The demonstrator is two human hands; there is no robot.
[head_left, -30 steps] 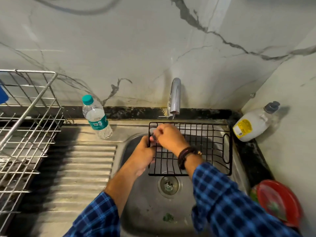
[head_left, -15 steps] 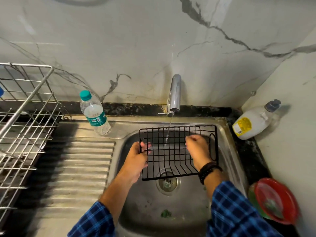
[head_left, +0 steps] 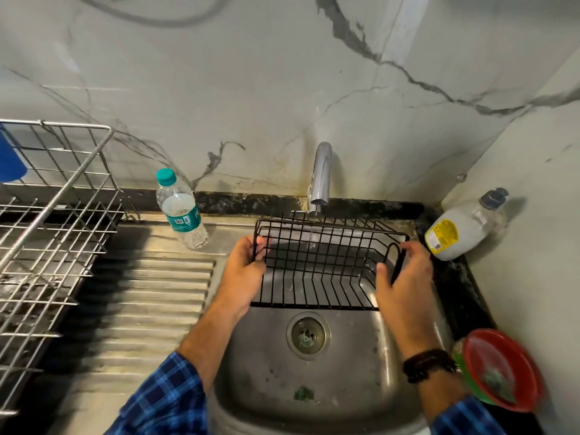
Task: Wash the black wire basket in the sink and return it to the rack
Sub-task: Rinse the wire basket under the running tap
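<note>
The black wire basket hangs over the steel sink, tilted with its open side toward me. My left hand grips its left end wall. My right hand holds the right end by the looped handle, thumb inside, fingers behind. A thin stream of water falls from the chrome tap onto the basket's rear wires. The metal dish rack stands at the far left on the counter.
A water bottle with a teal cap stands on the ribbed drainboard beside the sink. A white soap bottle leans in the right corner. A red bowl sits at the sink's right rim. The drain lies below the basket.
My right hand left the tap area and moved to the basket's right end. The water started to run. The basket tilted up and now sits under the stream, held at both ends.
</note>
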